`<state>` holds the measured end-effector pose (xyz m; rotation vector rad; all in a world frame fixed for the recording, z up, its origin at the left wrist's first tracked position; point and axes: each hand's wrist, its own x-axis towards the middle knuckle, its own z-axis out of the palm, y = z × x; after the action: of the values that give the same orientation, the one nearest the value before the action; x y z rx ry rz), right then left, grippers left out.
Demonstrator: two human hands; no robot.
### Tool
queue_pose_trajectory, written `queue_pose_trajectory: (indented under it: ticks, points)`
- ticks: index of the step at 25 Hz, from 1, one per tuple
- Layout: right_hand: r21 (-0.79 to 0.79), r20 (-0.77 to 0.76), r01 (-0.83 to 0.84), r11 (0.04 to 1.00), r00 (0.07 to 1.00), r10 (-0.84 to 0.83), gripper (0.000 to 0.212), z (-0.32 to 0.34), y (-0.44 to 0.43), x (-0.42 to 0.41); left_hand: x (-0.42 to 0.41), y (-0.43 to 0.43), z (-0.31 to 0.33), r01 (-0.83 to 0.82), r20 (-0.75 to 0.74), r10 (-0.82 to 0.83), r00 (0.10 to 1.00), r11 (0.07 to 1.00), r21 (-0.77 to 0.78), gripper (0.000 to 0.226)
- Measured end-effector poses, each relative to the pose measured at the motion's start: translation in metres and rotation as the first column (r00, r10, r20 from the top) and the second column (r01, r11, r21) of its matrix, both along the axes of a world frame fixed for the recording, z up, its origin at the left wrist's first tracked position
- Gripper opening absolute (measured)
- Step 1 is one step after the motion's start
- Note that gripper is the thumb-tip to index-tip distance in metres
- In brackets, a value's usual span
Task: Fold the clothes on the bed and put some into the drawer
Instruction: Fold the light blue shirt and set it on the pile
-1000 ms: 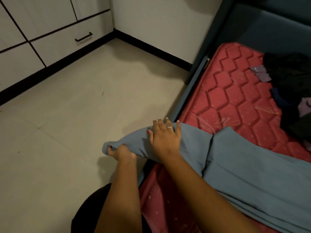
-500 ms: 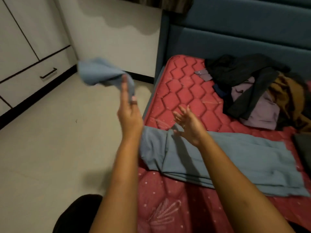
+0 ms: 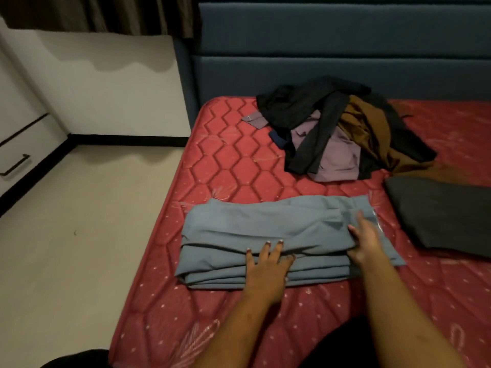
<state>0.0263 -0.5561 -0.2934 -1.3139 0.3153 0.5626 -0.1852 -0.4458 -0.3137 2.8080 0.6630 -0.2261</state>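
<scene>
A grey-blue garment (image 3: 255,229) lies folded in several layers on the red mattress (image 3: 228,166), near its left edge. My left hand (image 3: 268,266) rests flat on the front of the fold, fingers straight. My right hand (image 3: 365,240) lies on the garment's right end with fingers stretched out; it is blurred. An unfolded heap of black, mauve and brown clothes (image 3: 342,134) sits further back by the headboard. A dark grey folded piece (image 3: 441,216) lies at the right.
The blue padded headboard (image 3: 345,49) stands behind the bed. On the far left is a white cabinet drawer with a black handle (image 3: 16,166), shut. Pale tiled floor (image 3: 79,221) runs between it and the bed.
My left hand swung the garment's hanging end up from beside the bed and laid it over the rest. Both hands now lie flat on the folded garment. The view turned towards the bed.
</scene>
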Motion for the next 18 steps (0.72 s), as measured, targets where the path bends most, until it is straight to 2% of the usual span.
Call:
queue_pose_trajectory:
  ticks: [1, 2, 3, 4, 5, 7, 8, 10, 12, 13, 15, 16, 17, 18]
  points:
    - [-0.234, 0.149, -0.048, 0.971, 0.985, 0.085, 0.050, -0.001, 0.006, 0.000, 0.000, 0.001, 0.000, -0.015, 0.052, 0.014, 0.999, 0.999, 0.033, 0.053]
    - [-0.499, 0.255, -0.046, 0.866, 0.947, 0.197, 0.046, -0.005, 0.011, 0.003, 0.000, 0.002, 0.003, -0.026, 0.076, 0.020, 0.997, 0.997, 0.071, 0.054]
    - [-0.719, 0.291, -0.008, 0.695, 0.905, 0.311, 0.040, -0.003, 0.015, 0.001, 0.000, 0.004, 0.005, -0.048, 0.100, 0.036, 0.994, 0.992, 0.121, 0.054]
    - [-0.840, 0.260, 0.003, 0.543, 0.880, 0.397, 0.034, -0.002, 0.015, 0.001, 0.001, 0.007, 0.006, -0.074, 0.141, 0.052, 0.989, 0.985, 0.155, 0.054]
    - [-0.891, 0.192, -0.039, 0.452, 0.870, 0.454, 0.032, 0.001, 0.012, 0.001, 0.003, 0.011, 0.007, -0.097, 0.168, 0.074, 0.983, 0.986, 0.137, 0.053]
    - [-0.896, 0.059, -0.192, 0.400, 0.842, 0.537, 0.031, 0.005, 0.008, 0.004, 0.002, 0.014, 0.011, -0.151, 0.249, 0.123, 0.961, 0.984, 0.096, 0.049]
    - [-0.878, 0.030, -0.244, 0.411, 0.831, 0.555, 0.031, 0.005, 0.007, 0.005, 0.002, 0.013, 0.009, -0.168, 0.277, 0.136, 0.951, 0.981, 0.093, 0.048]
    - [-0.874, 0.042, -0.233, 0.426, 0.838, 0.543, 0.031, 0.003, 0.008, 0.004, 0.001, 0.009, 0.007, -0.174, 0.295, 0.139, 0.945, 0.980, 0.096, 0.043]
    - [-0.830, 0.142, -0.208, 0.518, 0.818, 0.557, 0.029, 0.008, 0.010, 0.000, -0.001, 0.006, 0.009, -0.203, 0.331, 0.181, 0.926, 0.979, 0.035, 0.032]
    - [-0.737, 0.232, -0.245, 0.630, 0.784, 0.576, 0.028, 0.015, 0.010, -0.001, -0.003, 0.007, 0.011, -0.238, 0.333, 0.236, 0.913, 0.971, -0.035, 0.028]
    - [-0.400, 0.404, -0.368, 0.839, 0.751, 0.522, 0.025, 0.036, 0.004, 0.002, -0.008, 0.016, 0.014, -0.320, 0.369, 0.345, 0.863, 0.939, -0.130, 0.028]
    - [-0.259, 0.441, -0.392, 0.883, 0.765, 0.469, 0.024, 0.044, 0.001, 0.008, -0.010, 0.023, 0.016, -0.348, 0.409, 0.380, 0.830, 0.925, -0.154, 0.030]
    - [-0.250, 0.451, -0.396, 0.884, 0.760, 0.468, 0.025, 0.050, -0.004, 0.012, -0.011, 0.030, 0.017, -0.370, 0.444, 0.404, 0.800, 0.914, -0.165, 0.034]
    - [-0.307, 0.476, -0.354, 0.884, 0.747, 0.464, 0.027, 0.048, -0.009, 0.017, -0.011, 0.039, 0.019, -0.384, 0.445, 0.409, 0.797, 0.911, -0.150, 0.039]
